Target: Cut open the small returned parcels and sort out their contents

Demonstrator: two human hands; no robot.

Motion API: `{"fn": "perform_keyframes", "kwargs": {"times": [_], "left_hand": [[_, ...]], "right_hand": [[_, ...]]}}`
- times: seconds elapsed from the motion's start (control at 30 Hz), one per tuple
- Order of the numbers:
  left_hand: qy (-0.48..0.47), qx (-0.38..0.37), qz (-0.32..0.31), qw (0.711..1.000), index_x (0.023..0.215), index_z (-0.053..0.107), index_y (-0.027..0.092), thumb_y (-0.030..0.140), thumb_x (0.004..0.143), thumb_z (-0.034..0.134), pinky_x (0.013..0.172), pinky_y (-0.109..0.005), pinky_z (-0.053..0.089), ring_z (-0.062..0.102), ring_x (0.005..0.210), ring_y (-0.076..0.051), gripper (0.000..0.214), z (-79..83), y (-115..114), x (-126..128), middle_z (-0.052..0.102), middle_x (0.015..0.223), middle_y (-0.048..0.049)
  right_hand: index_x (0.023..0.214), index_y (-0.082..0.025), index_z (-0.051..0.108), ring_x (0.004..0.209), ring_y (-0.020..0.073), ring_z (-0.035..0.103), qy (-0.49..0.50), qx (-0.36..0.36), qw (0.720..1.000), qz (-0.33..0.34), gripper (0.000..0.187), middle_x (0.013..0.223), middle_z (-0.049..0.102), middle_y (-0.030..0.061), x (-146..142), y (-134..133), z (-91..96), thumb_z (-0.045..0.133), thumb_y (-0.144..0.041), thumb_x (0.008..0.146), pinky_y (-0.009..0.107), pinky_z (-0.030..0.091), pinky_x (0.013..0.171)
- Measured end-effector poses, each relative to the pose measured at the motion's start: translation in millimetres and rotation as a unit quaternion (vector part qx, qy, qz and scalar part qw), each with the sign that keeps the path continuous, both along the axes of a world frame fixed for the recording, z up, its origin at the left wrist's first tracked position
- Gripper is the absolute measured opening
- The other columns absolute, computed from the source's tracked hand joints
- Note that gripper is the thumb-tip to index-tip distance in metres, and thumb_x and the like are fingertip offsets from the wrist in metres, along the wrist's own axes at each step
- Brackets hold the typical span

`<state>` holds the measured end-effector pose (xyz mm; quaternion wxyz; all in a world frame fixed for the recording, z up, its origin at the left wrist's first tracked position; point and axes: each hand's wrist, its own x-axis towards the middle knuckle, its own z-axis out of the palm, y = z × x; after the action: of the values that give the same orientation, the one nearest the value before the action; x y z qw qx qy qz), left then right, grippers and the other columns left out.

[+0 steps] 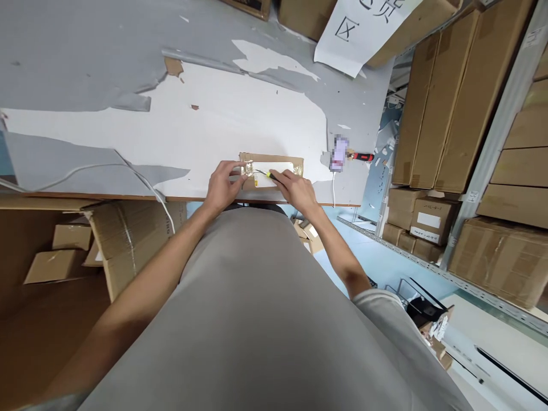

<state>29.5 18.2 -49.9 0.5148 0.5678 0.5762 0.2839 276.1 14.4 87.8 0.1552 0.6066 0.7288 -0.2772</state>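
A small, long cardboard box (274, 157) with a white label and clear tape at its ends lies near the table's front edge. My left hand (223, 184) grips its left end, with thumb and fingers at the taped corner. In my right hand (297, 189) is a yellow-and-black-handled tool (269, 174) with a thin blade or shaft; its exact kind is hard to make out. The tool points left across the label, its tip close to the taped left end. My right fingers are closed round the handle and hide part of it.
The white-and-grey table (205, 125) has a torn covering. At right lie a phone (339, 154) with a white cable and a red-and-black-handled tool (363, 157). A large open carton (124, 240) stands at left, and shelves with boxes (445, 103) at right.
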Motion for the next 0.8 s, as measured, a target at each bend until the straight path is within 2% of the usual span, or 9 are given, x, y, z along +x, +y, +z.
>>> {"fn": "perform_keyframes", "kwargs": {"times": [0.13,0.27,0.43,0.6,0.7,0.8], "left_hand": [[-0.018,-0.008,0.002,1.0,0.14,0.08,0.023,0.041,0.098,0.073,0.098,-0.045,0.074,0.081,0.118,-0.031,0.046,-5.9,1.1,-1.1,0.074,0.147,-0.0152],[-0.024,0.004,0.006,1.0,0.138,0.081,0.024,0.037,0.097,0.074,0.11,-0.049,0.072,0.08,0.121,-0.03,0.043,-10.0,1.0,0.2,0.075,0.144,-0.0136],[-0.032,0.012,0.018,0.999,0.138,0.081,0.025,0.038,0.099,0.074,0.112,-0.049,0.071,0.08,0.124,-0.031,0.042,-17.1,-1.1,2.3,0.074,0.143,-0.0139],[-0.038,0.016,0.025,0.999,0.135,0.081,0.025,0.042,0.1,0.076,0.113,-0.048,0.071,0.08,0.122,-0.029,0.04,-23.6,-2.7,2.3,0.075,0.142,-0.0118],[-0.04,0.019,0.033,0.998,0.133,0.082,0.025,0.036,0.098,0.077,0.115,-0.048,0.07,0.08,0.123,-0.03,0.038,-25.0,-3.2,3.1,0.076,0.142,-0.0112],[-0.033,0.016,0.044,0.998,0.135,0.083,0.026,0.03,0.096,0.076,0.114,-0.049,0.071,0.08,0.123,-0.03,0.04,-24.4,-4.3,4.0,0.076,0.142,-0.0114]], "right_hand": [[0.174,-0.032,0.061,0.119,0.0277,0.078,-0.046,-0.026,0.993,0.104,0.05,0.146,0.077,0.0128,-23.2,19.2,-1.2,0.037,-0.029,0.129,0.033,0.055,0.093],[0.169,-0.027,0.061,0.121,0.0284,0.077,-0.068,-0.036,0.985,0.156,0.055,0.149,0.075,0.0154,-32.1,30.2,-3.8,0.039,-0.009,0.122,0.036,0.055,0.095],[0.168,-0.022,0.058,0.129,0.0308,0.076,-0.101,-0.047,0.975,0.192,0.06,0.154,0.074,0.0197,-42.4,34.7,5.0,0.038,0.0,0.116,0.04,0.059,0.099],[0.167,-0.014,0.057,0.134,0.0341,0.076,-0.11,-0.03,0.969,0.22,0.051,0.155,0.074,0.0256,-59.9,34.4,15.1,0.038,-0.008,0.12,0.041,0.065,0.1],[0.163,-0.012,0.061,0.13,0.0339,0.078,-0.11,-0.025,0.968,0.223,0.05,0.153,0.075,0.0259,-66.9,35.0,12.9,0.036,-0.007,0.12,0.041,0.065,0.1],[0.154,-0.009,0.069,0.131,0.034,0.078,-0.122,-0.029,0.97,0.209,0.051,0.148,0.078,0.0265,-59.2,36.3,6.7,0.034,0.0,0.118,0.04,0.064,0.1]]}}
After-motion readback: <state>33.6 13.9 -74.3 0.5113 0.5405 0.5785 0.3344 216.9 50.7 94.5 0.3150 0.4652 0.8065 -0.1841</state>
